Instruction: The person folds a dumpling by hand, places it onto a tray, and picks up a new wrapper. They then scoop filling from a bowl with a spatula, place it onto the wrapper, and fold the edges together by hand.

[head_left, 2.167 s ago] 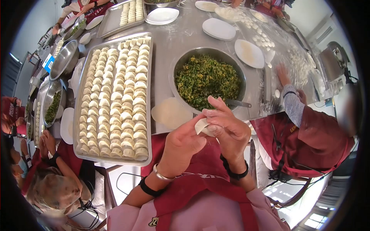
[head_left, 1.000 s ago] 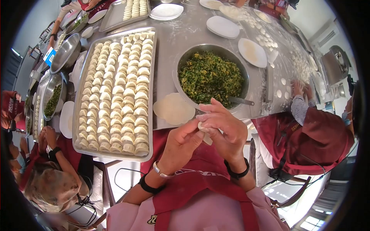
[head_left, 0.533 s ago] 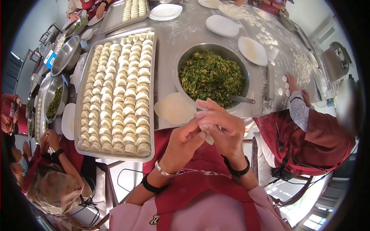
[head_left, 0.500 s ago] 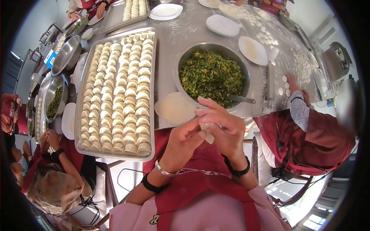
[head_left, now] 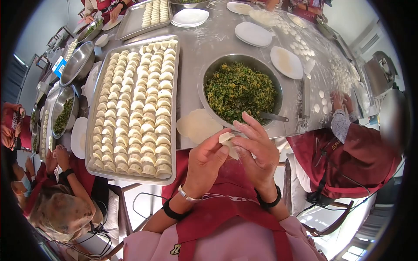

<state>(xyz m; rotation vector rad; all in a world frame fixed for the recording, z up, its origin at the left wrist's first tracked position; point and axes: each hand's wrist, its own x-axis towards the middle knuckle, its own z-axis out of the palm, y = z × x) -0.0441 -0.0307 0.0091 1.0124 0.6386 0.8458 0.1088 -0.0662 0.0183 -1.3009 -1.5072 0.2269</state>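
Observation:
Between my two hands, in front of the red apron, is a pale dumpling [head_left: 227, 140], partly hidden by the fingers. My left hand [head_left: 208, 156] pinches its left side with thumb and forefinger. The thumb and fingers of my right hand [head_left: 257, 150] grip its other side, with the forefinger raised. Just beyond my hands stands a metal bowl [head_left: 203, 93] of chopped green and yellow filling [head_left: 239, 87], a spoon handle [head_left: 274, 117] resting over its rim. Flat round dough wrappers [head_left: 200, 125] lie on the table to the left of the bowl.
A large metal tray [head_left: 175, 87] with rows of dumplings [head_left: 135, 104] lies to my left. White plates [head_left: 286, 62] and dough pieces [head_left: 300, 45] spread over the floury steel table [head_left: 217, 35]. Co-workers sit on both sides; one co-worker's hands [head_left: 342, 101] rest at the right edge.
My hands have turned the dumpling so its folded upper edge shows more, and my right fingers have spread. The view has shifted slightly. The right co-worker's hands have moved along the table.

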